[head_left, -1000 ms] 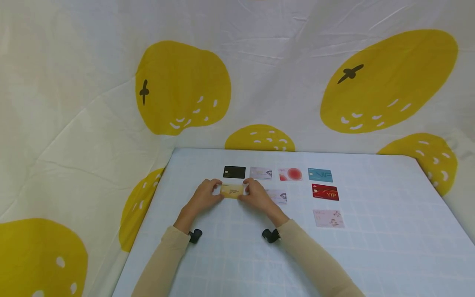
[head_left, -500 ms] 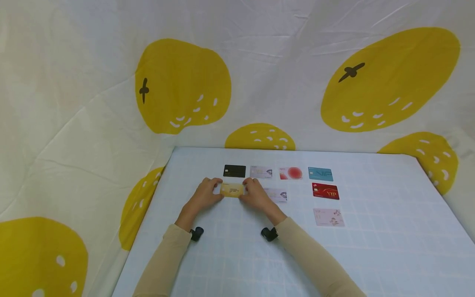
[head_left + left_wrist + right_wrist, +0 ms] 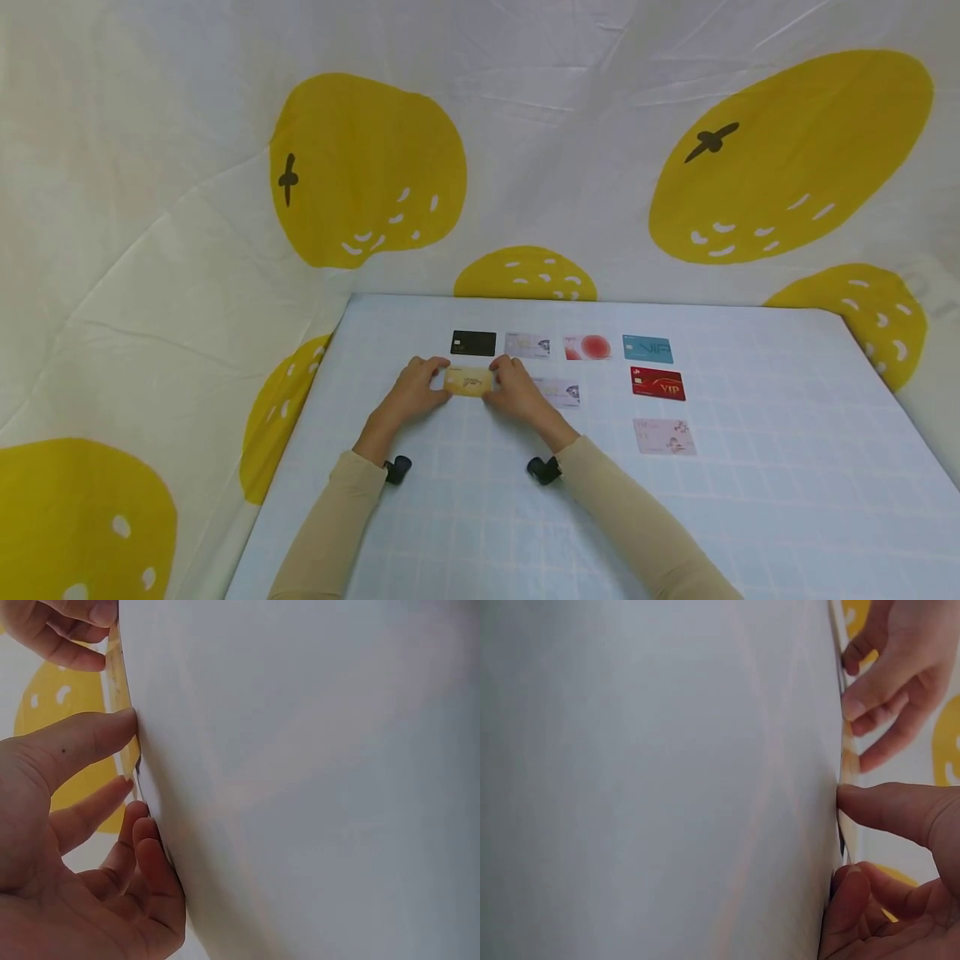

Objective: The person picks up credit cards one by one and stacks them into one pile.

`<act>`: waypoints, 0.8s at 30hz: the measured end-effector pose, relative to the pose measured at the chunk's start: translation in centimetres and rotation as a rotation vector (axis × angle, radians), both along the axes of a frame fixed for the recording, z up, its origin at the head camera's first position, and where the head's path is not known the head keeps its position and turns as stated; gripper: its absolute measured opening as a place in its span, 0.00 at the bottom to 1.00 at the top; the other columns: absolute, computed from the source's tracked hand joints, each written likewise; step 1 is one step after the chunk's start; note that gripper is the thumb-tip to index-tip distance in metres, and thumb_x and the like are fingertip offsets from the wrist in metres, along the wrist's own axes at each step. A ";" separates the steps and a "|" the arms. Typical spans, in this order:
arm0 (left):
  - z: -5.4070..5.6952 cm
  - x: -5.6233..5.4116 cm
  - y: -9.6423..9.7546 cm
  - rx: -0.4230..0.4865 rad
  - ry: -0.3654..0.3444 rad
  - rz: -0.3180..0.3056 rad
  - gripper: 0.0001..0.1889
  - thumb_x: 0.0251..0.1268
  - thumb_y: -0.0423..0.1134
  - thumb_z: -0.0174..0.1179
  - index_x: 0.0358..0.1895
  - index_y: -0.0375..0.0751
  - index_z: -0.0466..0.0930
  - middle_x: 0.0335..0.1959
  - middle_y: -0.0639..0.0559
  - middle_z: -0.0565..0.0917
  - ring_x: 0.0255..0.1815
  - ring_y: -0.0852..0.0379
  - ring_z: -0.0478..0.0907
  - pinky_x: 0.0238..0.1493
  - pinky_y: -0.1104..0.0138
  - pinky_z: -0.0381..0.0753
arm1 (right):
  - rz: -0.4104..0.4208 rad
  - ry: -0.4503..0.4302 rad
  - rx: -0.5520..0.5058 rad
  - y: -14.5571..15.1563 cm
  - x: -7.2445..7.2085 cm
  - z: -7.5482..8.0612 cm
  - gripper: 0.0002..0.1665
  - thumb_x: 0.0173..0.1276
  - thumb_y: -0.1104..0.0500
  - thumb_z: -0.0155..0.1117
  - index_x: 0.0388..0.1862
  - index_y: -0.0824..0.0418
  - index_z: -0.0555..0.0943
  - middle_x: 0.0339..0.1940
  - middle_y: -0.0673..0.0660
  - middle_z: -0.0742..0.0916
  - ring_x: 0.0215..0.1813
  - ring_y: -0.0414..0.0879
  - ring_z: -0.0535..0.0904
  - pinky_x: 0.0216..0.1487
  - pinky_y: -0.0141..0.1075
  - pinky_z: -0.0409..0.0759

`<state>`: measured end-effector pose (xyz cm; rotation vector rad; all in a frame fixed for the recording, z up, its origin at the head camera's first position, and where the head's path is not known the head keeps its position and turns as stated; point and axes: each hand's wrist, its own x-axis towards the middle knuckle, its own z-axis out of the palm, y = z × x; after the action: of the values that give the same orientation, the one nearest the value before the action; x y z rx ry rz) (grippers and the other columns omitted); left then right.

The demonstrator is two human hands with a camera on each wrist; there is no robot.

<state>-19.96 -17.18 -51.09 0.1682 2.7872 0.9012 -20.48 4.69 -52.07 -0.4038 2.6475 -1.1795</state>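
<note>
Gold card (image 3: 468, 382), black card (image 3: 473, 343), red card (image 3: 657, 383), faintly gridded pale-blue tabletop (image 3: 780, 483)

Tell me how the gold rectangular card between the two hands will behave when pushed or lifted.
The gold rectangular card should be fairly stiff, as its visible edges look straight. It appears thin in the wrist views, so it is probably light. Its flat shape suggests sliding on the pale blue gridded tabletop rather than rolling.

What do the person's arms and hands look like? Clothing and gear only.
Left sleeve and right sleeve: long, plain beige, ending near the wrists. Left hand and right hand: bare, no gloves or rings visible. A small, rounded black device sits at each wrist, left device and right device. No cables show.
</note>
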 end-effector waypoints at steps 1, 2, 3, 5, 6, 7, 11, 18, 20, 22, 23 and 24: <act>0.0 0.0 0.0 0.001 0.001 0.001 0.28 0.62 0.40 0.69 0.66 0.43 0.75 0.49 0.45 0.75 0.48 0.48 0.72 0.51 0.53 0.75 | -0.002 -0.002 -0.004 0.0 0.0 0.0 0.26 0.64 0.64 0.71 0.58 0.67 0.71 0.46 0.61 0.76 0.48 0.52 0.73 0.54 0.44 0.75; 0.0 0.0 0.0 0.001 0.003 0.000 0.28 0.62 0.39 0.69 0.66 0.43 0.75 0.49 0.45 0.75 0.48 0.48 0.72 0.51 0.53 0.74 | -0.004 -0.004 -0.007 0.0 0.0 0.0 0.26 0.64 0.64 0.71 0.58 0.67 0.71 0.46 0.61 0.76 0.48 0.53 0.73 0.54 0.44 0.75; 0.0 0.0 0.1 0.000 0.004 -0.001 0.28 0.62 0.39 0.69 0.66 0.43 0.75 0.49 0.45 0.75 0.48 0.48 0.72 0.51 0.54 0.74 | -0.006 -0.007 -0.009 0.0 0.0 0.0 0.26 0.64 0.64 0.71 0.58 0.67 0.71 0.46 0.60 0.76 0.48 0.52 0.73 0.54 0.44 0.75; 0.0 0.0 0.1 -0.001 0.007 -0.001 0.28 0.62 0.39 0.69 0.66 0.42 0.75 0.49 0.45 0.75 0.47 0.48 0.72 0.50 0.54 0.74 | -0.009 -0.012 -0.018 0.0 0.1 0.1 0.26 0.64 0.64 0.71 0.58 0.67 0.72 0.46 0.60 0.76 0.48 0.52 0.73 0.54 0.44 0.75; 0.0 0.0 0.1 -0.004 0.008 -0.002 0.28 0.62 0.39 0.69 0.66 0.42 0.75 0.48 0.46 0.75 0.47 0.48 0.71 0.49 0.54 0.74 | -0.010 -0.010 -0.022 0.0 0.1 0.1 0.26 0.64 0.64 0.71 0.58 0.67 0.72 0.45 0.60 0.77 0.47 0.52 0.73 0.54 0.44 0.75; 0.0 0.0 0.2 -0.004 0.009 -0.002 0.28 0.62 0.39 0.69 0.66 0.42 0.75 0.48 0.46 0.75 0.47 0.48 0.71 0.49 0.55 0.74 | -0.011 -0.010 -0.025 0.0 0.1 0.1 0.26 0.64 0.64 0.71 0.58 0.68 0.72 0.44 0.59 0.77 0.46 0.52 0.73 0.53 0.44 0.75; -0.2 0.1 0.2 0.008 0.015 0.004 0.28 0.62 0.37 0.69 0.66 0.39 0.74 0.46 0.48 0.76 0.46 0.49 0.71 0.48 0.56 0.74 | -0.018 -0.014 -0.044 0.0 0.1 0.2 0.27 0.63 0.63 0.71 0.58 0.70 0.74 0.42 0.59 0.79 0.43 0.51 0.74 0.50 0.44 0.76; -0.1 0.3 0.6 0.035 0.023 0.019 0.28 0.62 0.34 0.68 0.66 0.36 0.73 0.46 0.48 0.77 0.47 0.49 0.73 0.50 0.56 0.75 | -0.022 -0.042 -0.073 0.1 0.1 0.2 0.29 0.64 0.61 0.72 0.60 0.70 0.74 0.42 0.59 0.81 0.43 0.51 0.75 0.49 0.43 0.77; -0.1 0.4 0.7 0.042 0.015 0.024 0.29 0.62 0.34 0.67 0.66 0.35 0.72 0.46 0.48 0.76 0.48 0.49 0.73 0.49 0.56 0.75 | -0.022 -0.043 -0.080 0.1 0.1 0.4 0.29 0.64 0.61 0.72 0.60 0.71 0.74 0.42 0.59 0.81 0.43 0.51 0.75 0.49 0.44 0.78; 0.0 0.4 0.8 0.056 0.012 0.026 0.29 0.62 0.34 0.67 0.67 0.33 0.71 0.46 0.47 0.76 0.48 0.49 0.72 0.49 0.56 0.75 | -0.022 -0.039 -0.083 0.2 0.2 0.5 0.29 0.63 0.61 0.72 0.60 0.72 0.74 0.42 0.59 0.81 0.43 0.51 0.75 0.48 0.43 0.78; 0.0 0.5 0.8 0.064 0.010 0.028 0.30 0.62 0.35 0.67 0.67 0.32 0.71 0.47 0.47 0.76 0.48 0.49 0.72 0.49 0.56 0.75 | -0.022 -0.038 -0.085 0.2 0.3 0.6 0.29 0.63 0.61 0.72 0.59 0.72 0.74 0.42 0.59 0.81 0.43 0.52 0.75 0.48 0.44 0.78; 0.0 0.5 0.8 0.072 0.011 0.030 0.30 0.62 0.35 0.67 0.67 0.31 0.71 0.47 0.46 0.76 0.47 0.49 0.73 0.50 0.56 0.75 | -0.020 -0.038 -0.088 0.2 0.3 0.6 0.28 0.63 0.61 0.72 0.59 0.72 0.75 0.41 0.59 0.81 0.43 0.52 0.75 0.48 0.44 0.78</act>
<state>-19.47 -16.42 -51.13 0.1437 2.7761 1.0122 -20.18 4.91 -51.45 -0.3667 2.5806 -1.3002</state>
